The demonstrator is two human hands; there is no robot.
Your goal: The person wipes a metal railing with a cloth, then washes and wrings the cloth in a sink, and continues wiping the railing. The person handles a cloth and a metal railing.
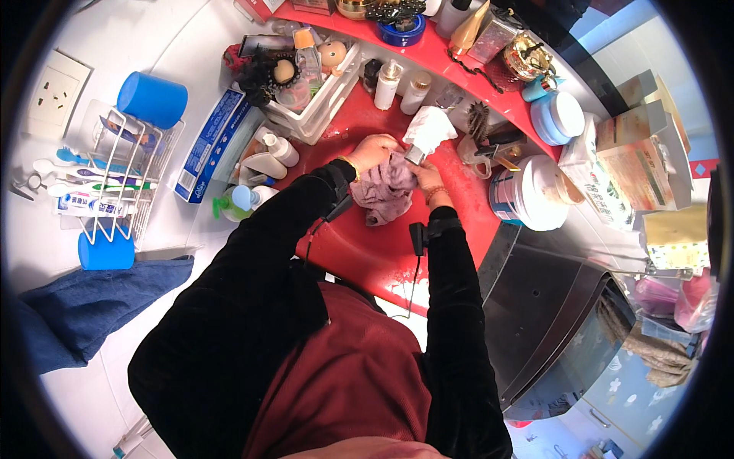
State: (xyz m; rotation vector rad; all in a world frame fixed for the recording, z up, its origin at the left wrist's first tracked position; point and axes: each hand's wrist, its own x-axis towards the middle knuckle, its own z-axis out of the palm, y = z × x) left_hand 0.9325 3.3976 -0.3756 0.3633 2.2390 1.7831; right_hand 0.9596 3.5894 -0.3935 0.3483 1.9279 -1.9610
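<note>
A damp mauve cloth (pixel 385 192) hangs bunched between my two hands over the red washbasin (pixel 350 244). My left hand (pixel 373 152) grips its upper left part, knuckles up. At the cloth's upper right edge, my right hand (pixel 427 175) closes its fingers on the fabric, just below the metal faucet (pixel 414 154). White material (pixel 430 129) covers the faucet's upper part. Drops of water lie on the basin's surface. The fingertips of both hands are partly hidden by the cloth and the faucet.
Behind the basin stand white pump bottles (pixel 388 86) and a white plastic basket (pixel 312 117) of toiletries. A crowded red shelf (pixel 436 49) curves above. At right are a white tub (pixel 533 192) and a dark washing machine lid (pixel 533 310); at left, a wire toothbrush rack (pixel 137 172).
</note>
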